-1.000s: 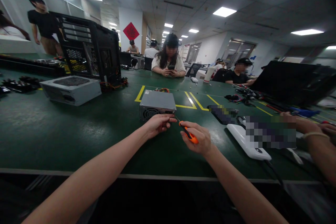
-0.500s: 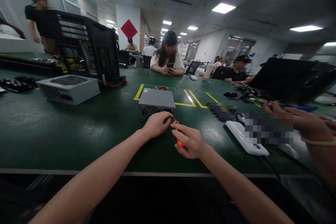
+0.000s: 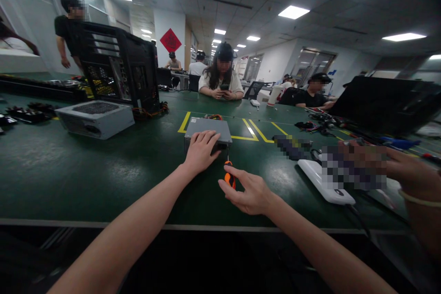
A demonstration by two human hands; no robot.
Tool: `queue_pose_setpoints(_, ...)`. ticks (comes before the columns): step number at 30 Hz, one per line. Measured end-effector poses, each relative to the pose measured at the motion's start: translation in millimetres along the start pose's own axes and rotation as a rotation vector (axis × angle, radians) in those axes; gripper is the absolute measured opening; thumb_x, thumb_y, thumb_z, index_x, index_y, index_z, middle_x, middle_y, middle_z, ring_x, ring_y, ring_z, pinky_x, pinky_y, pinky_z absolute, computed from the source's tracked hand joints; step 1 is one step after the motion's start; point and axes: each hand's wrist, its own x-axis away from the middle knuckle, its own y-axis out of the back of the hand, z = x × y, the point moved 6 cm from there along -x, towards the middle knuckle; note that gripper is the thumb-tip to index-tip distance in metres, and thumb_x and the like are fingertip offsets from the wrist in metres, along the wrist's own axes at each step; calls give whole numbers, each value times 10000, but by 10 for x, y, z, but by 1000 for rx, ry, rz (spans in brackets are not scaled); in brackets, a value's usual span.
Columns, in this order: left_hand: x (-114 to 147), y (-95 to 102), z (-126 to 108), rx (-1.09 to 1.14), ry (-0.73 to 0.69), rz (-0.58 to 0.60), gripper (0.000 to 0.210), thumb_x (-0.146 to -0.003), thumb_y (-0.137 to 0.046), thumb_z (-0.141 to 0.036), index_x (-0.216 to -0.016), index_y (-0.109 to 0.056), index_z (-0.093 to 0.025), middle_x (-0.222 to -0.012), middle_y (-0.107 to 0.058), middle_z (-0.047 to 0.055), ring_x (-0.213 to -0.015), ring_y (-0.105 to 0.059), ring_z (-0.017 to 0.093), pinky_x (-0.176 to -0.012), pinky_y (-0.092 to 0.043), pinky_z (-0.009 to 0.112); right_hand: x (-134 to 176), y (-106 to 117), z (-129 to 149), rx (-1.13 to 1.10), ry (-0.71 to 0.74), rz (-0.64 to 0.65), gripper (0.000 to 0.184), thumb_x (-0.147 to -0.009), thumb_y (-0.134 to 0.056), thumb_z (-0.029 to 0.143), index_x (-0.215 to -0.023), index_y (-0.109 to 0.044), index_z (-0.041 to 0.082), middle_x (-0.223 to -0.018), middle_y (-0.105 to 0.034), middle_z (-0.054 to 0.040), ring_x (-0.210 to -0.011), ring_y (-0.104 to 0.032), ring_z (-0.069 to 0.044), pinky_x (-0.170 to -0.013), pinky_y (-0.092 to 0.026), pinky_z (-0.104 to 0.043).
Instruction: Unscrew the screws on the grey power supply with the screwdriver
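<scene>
A grey metal computer power supply (image 3: 220, 129) sits on the green table in front of me. My left hand (image 3: 203, 151) lies over its top front edge, fingers stretched flat on the casing and thumb low by the front face, covering most of the fan grille. With my right hand (image 3: 250, 190) I hold a screwdriver (image 3: 230, 178) with an orange and black handle between thumb and fingers. Its thin shaft points away from me to the lower right front corner of the power supply. Whether the tip sits in a screw is too small to tell.
To the left stand a second power supply (image 3: 96, 119) and an open black computer case (image 3: 120, 66). A white power strip (image 3: 325, 181) lies at right, near another person's blurred hand (image 3: 409, 170). Cables (image 3: 319, 121) lie farther back. Someone sits across the table with a phone (image 3: 224, 87).
My left hand has moved from beside the screwdriver's shaft up onto the power supply's top, its fingers straightening. My right fingers have loosened around the handle, which now stands more upright.
</scene>
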Motion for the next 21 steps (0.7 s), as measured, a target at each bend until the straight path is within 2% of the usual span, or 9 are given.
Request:
queue_pose_setpoints(3, -1, 3, -1, -5, 22, -3, 457, -783, -549, -267, -1228, -456, -216, -1258, -480, 87, -1162, -395, 263, -969, -262, 420, -31, 72, 3, 62, -16, -32, 196, -793, -546, 284, -970, -550, 199, -968, -611, -112, -756, -592, -146, -598, -469, -236)
queue_pose_setpoints(7, -2, 17, -9, -15, 26, -10, 441, -790, -544, -268, -1219, -461, -212, -1246, -488, 85, -1145, -404, 260, -961, -264, 410, -26, 140, -38, 88, -118, -91, 150, -767, -586, 212, -901, -543, 158, -948, -604, -124, -758, -589, -154, -612, -475, -239)
queue_pose_setpoints(12, 6, 14, -11, -24, 34, -10, 438, -790, -547, -273, -1216, -465, -213, -1248, -484, 83, -1139, -403, 262, -959, -261, 412, -65, 104, -45, 202, -210, 98, 197, -807, -489, 145, -991, -556, 162, -1014, -572, -156, -832, -587, -209, -628, -491, -285)
queue_pose_setpoints(15, 10, 11, -13, -32, 37, -4, 430, -798, -537, -278, -1218, -467, -216, -1252, -480, 91, -1140, -402, 265, -957, -261, 413, -115, 124, -24, 220, -217, 145, 214, -820, -438, 107, -1004, -547, 107, -1076, -553, -200, -956, -543, -245, -737, -489, -351)
queue_pose_setpoints(17, 9, 9, -16, -33, 34, -2, 428, -800, -534, -278, -1219, -466, -217, -1255, -478, 92, -1145, -399, 265, -957, -260, 413, -143, 142, -1, 253, -170, 153, 234, -819, -432, 86, -1025, -543, 105, -1096, -564, -184, -990, -525, -243, -792, -464, -361)
queue_pose_setpoints(19, 7, 7, -13, -32, 37, -4, 432, -799, -535, -275, -1221, -462, -220, -1255, -478, 88, -1150, -395, 263, -958, -258, 412, -159, 157, 5, 307, -128, 159, 217, -827, -458, 118, -1023, -549, 138, -994, -613, -128, -874, -551, -202, -736, -453, -319)
queue_pose_setpoints(21, 4, 3, -7, -29, 39, -6, 439, -796, -540, -273, -1224, -457, -220, -1253, -481, 82, -1148, -394, 259, -958, -258, 409, -171, 179, -14, 359, -137, 147, 154, -835, -492, 216, -965, -562, 171, -775, -618, -63, -667, -530, -156, -598, -416, -285)
